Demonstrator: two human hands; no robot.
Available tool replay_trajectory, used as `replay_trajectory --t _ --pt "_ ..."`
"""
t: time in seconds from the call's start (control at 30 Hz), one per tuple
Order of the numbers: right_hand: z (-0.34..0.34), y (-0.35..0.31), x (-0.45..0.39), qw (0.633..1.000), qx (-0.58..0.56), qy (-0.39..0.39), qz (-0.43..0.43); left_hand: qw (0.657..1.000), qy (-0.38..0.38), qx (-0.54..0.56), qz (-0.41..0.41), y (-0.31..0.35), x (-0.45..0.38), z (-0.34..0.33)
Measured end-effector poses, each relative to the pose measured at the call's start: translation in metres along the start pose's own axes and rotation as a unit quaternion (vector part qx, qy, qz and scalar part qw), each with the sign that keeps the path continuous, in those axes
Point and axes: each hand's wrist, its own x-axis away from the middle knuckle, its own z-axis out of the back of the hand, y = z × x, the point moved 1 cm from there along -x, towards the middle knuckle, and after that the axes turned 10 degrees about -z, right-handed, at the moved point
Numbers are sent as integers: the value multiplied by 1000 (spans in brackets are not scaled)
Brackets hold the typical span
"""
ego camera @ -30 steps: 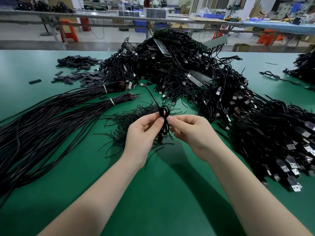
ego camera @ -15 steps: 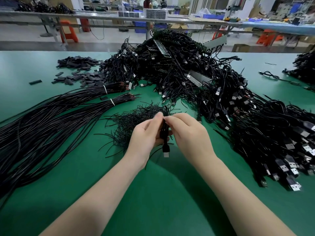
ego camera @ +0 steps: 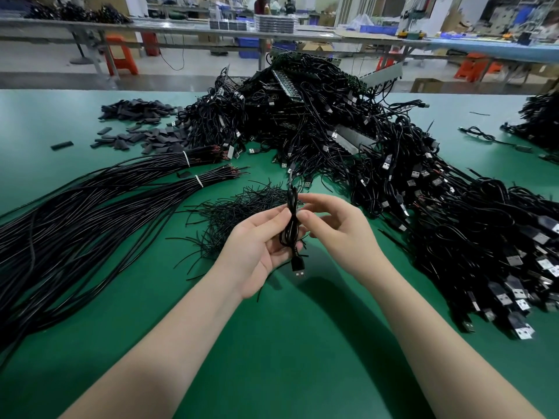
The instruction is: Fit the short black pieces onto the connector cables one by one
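A folded connector cable (ego camera: pixel 292 220) is held upright at the centre of the frame, its USB plug (ego camera: pixel 298 267) hanging below the palm. Half a second ago the hands were pressed together over the bundle; they have since been drawn slightly apart, and a second ago the plug was not yet seen dangling. The cable appears to have been gathered into a hank, so the fitting of a short piece on this one is judged either finished or not begun; no sleeve can be made out on it. The bundle is gripped by the left hand (ego camera: pixel 257 246), thumb and fingers curled round it. The right hand (ego camera: pixel 335 228) is held just beside it, fingers loosely bent, the thumb touching or nearly touching the cable; which cannot be told. Loose ties (ego camera: pixel 239 207) lie behind the hands. Short black pieces (ego camera: pixel 142 128) are heaped at upper left, bundled wires (ego camera: pixel 90 213) at left, a cable pile (ego camera: pixel 408 182) at right, all on the green table (ego camera: pixel 287 358).
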Motion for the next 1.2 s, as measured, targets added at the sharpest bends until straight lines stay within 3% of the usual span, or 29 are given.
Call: replay_trajectory --t 0.17,0.27,0.37,0.47,0.6,0.87,1.03,1.2 --pt "-1 1 2 990 -108 -94 -17 984 -18 84 157 1 3 0" --pt "-2 1 1 993 -93 -74 -11 961 -19 160 223 0 4 1" --pt "-2 3 0 996 -83 -38 -7 976 -2 122 178 -1 3 0" --pt "-3 3 0 997 -76 -22 -5 998 22 15 62 -4 -1 1" --pt "-5 1 1 999 -45 5 24 998 5 -56 -24 -6 -1 2" --pt "-9 -4 2 996 -86 27 -8 994 1 -83 -74 -13 1 -1" --pt "-8 1 4 996 -85 -2 -21 989 -34 -117 -81 -10 2 1" --pt "-10 -2 5 994 -103 6 -28 992 -19 -94 -86 -12 2 -1"
